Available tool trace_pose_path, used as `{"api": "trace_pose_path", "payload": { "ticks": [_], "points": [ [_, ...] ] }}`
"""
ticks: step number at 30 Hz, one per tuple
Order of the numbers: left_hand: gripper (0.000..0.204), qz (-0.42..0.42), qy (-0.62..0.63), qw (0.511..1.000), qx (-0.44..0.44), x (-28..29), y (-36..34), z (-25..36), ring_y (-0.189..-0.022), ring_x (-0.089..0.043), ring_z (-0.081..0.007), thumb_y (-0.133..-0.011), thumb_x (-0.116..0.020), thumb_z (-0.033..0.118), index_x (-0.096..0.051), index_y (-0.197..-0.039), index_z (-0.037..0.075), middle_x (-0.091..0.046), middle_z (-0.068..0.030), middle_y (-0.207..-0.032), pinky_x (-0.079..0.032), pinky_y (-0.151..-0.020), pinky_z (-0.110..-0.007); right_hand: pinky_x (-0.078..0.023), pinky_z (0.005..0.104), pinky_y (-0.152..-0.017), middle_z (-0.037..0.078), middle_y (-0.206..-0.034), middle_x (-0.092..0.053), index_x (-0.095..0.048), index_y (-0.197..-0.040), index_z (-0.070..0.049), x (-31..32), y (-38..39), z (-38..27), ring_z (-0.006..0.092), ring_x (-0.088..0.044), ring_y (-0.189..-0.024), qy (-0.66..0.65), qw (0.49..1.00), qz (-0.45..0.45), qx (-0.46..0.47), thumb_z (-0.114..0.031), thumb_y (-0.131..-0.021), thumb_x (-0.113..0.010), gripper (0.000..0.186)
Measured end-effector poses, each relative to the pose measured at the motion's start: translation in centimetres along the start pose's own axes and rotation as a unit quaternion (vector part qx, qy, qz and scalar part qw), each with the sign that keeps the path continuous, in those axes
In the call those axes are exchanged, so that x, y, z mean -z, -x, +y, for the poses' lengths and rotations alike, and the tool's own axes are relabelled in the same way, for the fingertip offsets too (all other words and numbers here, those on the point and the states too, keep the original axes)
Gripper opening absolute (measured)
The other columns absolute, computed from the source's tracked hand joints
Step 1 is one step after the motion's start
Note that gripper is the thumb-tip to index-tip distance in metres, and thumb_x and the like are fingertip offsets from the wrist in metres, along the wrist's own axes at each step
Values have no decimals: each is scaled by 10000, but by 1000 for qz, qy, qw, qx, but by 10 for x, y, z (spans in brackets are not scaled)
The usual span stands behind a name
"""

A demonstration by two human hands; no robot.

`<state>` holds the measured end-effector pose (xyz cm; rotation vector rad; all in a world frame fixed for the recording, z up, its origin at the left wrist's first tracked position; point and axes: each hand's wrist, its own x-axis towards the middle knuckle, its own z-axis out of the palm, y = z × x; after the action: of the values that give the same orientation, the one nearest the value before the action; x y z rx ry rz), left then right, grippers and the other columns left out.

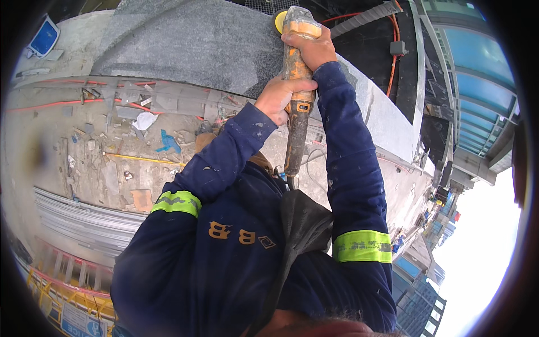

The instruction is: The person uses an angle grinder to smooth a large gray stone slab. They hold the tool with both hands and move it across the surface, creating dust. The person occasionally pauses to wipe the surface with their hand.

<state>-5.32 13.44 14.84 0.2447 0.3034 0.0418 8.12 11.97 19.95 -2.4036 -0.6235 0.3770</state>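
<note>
Past dark mesh cloth [305,216], clamps fingers of left hand [276,98] and right hand [316,49] around yellow grinder [295,66]. Holds disc [279,21] near grey slab [196,45].

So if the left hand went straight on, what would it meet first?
First the power tool the left hand holds; beyond it, probably the right sleeve, though depth is unclear.

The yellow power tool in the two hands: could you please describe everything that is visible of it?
The yellow power tool looks like an angle grinder: a long, dirty, scuffed, plastic-looking body, a greyish head with a round yellow disc, and a dark rear handle. It points away from the person's chest, a grey slab showing to its left. The right hand grips near the head, the left hand farther back. Whether the disc spins is unclear.
</note>
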Motion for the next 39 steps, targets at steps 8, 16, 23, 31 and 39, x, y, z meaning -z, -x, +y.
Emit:
{"api": "trace_pose_path", "payload": {
  "ticks": [8,16,23,31,39],
  "points": [
    [281,-5,-9,1000,8,-1,-9,5,-717,-669,-194,-855,-719,115,-593,-1077,-2,-662,-95,-888,-555,-618,-345,-525,370,-915,224,-1168,-639,-382,-1361,62,4,-4,-6,307,-659,-1059,-19,1000,1,-14,-405,-607,-873,1014],
    [270,-6,6,1000,-22,-5,4,17,-684,-662,-201,-852,-718,109,-601,-1066,-6,-663,-100,-866,-551,-599,-352,-531,355,-896,207,-1152,-645,-444,-1314,72,-6,-10,-20,263,-666,-1020,-3,999,0,40,-388,-637,-880,928],
    [312,2,23,1000,-17,-6,2,19,-797,-670,-198,-837,-721,43,-591,-1113,-21,-657,-96,-935,-546,-699,-349,-530,352,-891,209,-1152,-644,-443,-1320,73,-2,-8,-28,273,-665,-1023,-3,999,-8,34,-415,-640,-872,940],
    [328,12,16,999,-25,-5,1,19,-817,-663,-197,-813,-736,21,-593,-1106,-12,-656,-90,-941,-540,-709,-348,-524,359,-903,207,-1151,-647,-441,-1323,63,-3,-11,-27,282,-662,-1033,-1,999,-22,31,-424,-636,-866,942],
    [303,18,-22,997,-70,-4,-1,19,-785,-663,-190,-850,-701,40,-581,-1124,-10,-650,-92,-947,-551,-668,-338,-529,362,-901,198,-1135,-654,-435,-1310,56,-3,-10,-30,278,-667,-1018,-45,998,-23,37,-374,-644,-873,905]
  ]
}}
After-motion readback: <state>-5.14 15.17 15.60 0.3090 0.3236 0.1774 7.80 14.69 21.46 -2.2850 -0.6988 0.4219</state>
